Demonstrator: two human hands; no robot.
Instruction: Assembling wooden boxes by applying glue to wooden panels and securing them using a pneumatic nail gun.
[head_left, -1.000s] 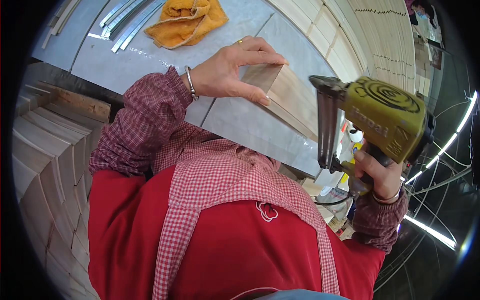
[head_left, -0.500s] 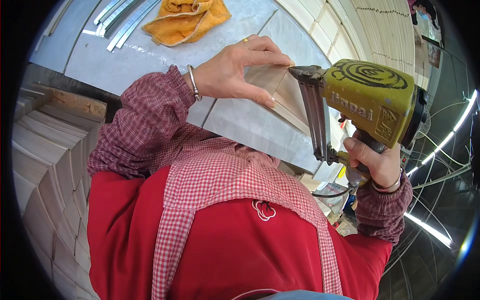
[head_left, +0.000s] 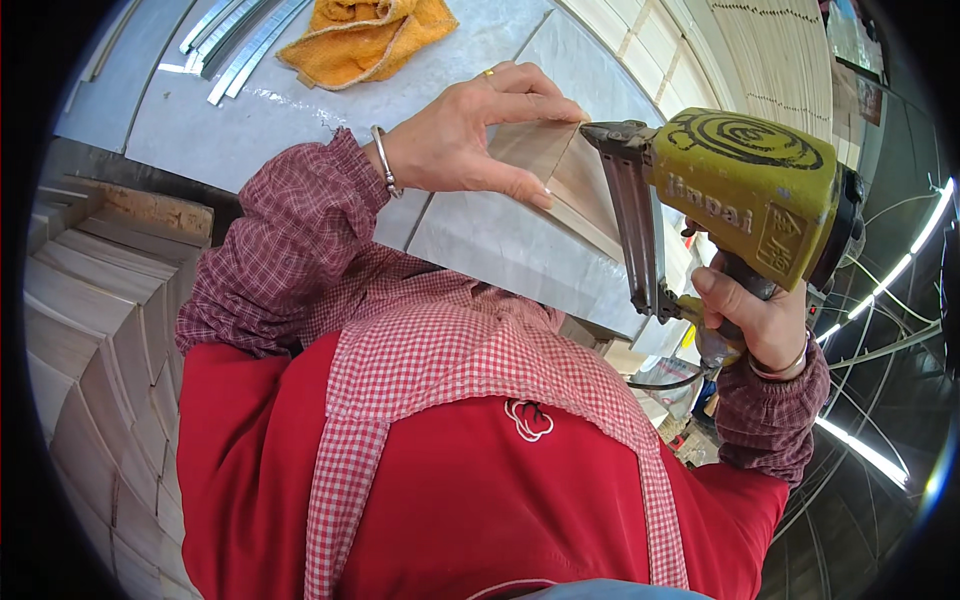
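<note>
My left hand (head_left: 450,135) grips a pale wooden piece (head_left: 582,190) by its corner, fingers over the far side and thumb on the near side. The wood shows a seam where two parts meet at an angle. My right hand (head_left: 762,322) is wrapped round the handle of a yellow-green pneumatic staple gun (head_left: 745,185). The gun's nose points left, at the top of that seam beside my left fingertips; whether it touches the wood I cannot tell. Its slanted dark magazine hangs in front of the wood and hides part of it.
On the grey tabletop (head_left: 450,230) lie a folded orange cloth (head_left: 370,50) and several silvery staple strips (head_left: 235,45). Stacked wooden boards stand at the left (head_left: 90,290) and far right (head_left: 770,60). A black hose (head_left: 660,386) runs from the gun's handle.
The staple gun and my right hand have shifted very slightly right. My left hand keeps its hold on the wooden piece, and the table things sit slightly higher and further left in view.
</note>
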